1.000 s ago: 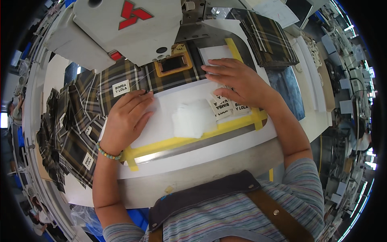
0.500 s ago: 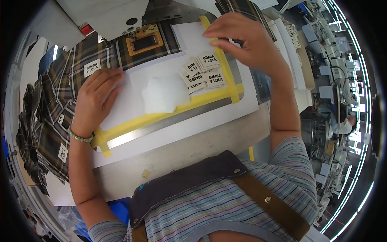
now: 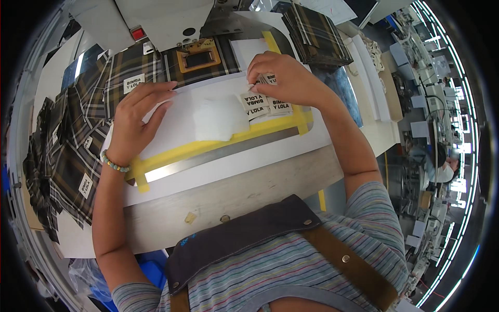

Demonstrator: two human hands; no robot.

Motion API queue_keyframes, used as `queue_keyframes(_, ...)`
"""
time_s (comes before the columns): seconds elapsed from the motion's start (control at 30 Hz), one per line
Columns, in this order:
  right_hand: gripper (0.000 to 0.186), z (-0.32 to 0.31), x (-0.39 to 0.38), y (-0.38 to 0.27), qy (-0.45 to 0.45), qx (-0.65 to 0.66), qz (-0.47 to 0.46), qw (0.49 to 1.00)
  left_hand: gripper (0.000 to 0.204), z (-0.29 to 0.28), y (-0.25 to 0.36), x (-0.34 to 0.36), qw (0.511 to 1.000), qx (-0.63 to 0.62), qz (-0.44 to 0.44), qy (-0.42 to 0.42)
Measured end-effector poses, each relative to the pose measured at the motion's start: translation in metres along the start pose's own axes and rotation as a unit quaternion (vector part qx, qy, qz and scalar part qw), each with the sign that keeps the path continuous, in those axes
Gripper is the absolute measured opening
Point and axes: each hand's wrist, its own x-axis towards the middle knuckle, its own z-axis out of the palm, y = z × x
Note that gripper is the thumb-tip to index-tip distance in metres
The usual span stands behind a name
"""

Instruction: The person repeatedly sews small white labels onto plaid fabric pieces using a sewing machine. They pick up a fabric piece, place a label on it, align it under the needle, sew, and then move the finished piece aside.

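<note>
Head view, left hand: the left hand (image 3: 134,120) is lying over the left end of the white paper (image 3: 179,117), palm down; its fingers are stretching forward together, slightly bent, thumb standing apart, grasping nothing. Fingertips are sitting near the edge of the plaid cloth (image 3: 120,68); contact unclear.
Bracelet: a beaded bracelet (image 3: 114,165) is circling the left wrist.
Right hand: the right hand (image 3: 291,78) is arching over the label pile, thumb and forefinger closing toward each other at its left side; cannot tell whether a label is sitting between them.
Labels: the loose white labels (image 3: 255,100) are lying heaped and overlapping at the paper's right end, partly hidden under the right hand.
Cloth: the plaid cloth is spreading along the left side, bunching at far left, and running under the yellow frame (image 3: 183,61); one square label (image 3: 134,83) is lying on it just beyond the left hand.
Pad: a thin white sheet (image 3: 221,119) is lying between the hands, partly overlapping the yellow tape (image 3: 182,148).
Machine: the white machine (image 3: 161,18) is standing behind the frame.
Stack: folded plaid pieces (image 3: 325,39) are lying piled beyond the right hand.
</note>
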Motion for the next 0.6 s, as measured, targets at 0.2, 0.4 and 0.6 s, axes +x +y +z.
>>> queue_keyframes(0.2,0.017,0.004,0.017,-0.018,0.059,0.143,-0.018,0.988,0.021,0.018,0.044,0.033,0.955,-0.242,-0.173,-0.012)
queue_keyframes(0.4,0.028,0.01,0.05,-0.034,0.039,0.137,-0.076,0.987,0.017,0.061,0.023,0.048,0.887,-0.371,-0.275,0.009)
queue_keyframes(0.6,0.035,0.022,0.06,0.003,0.061,0.329,-0.008,0.942,0.013,0.072,0.009,0.042,0.859,-0.396,-0.314,0.084)
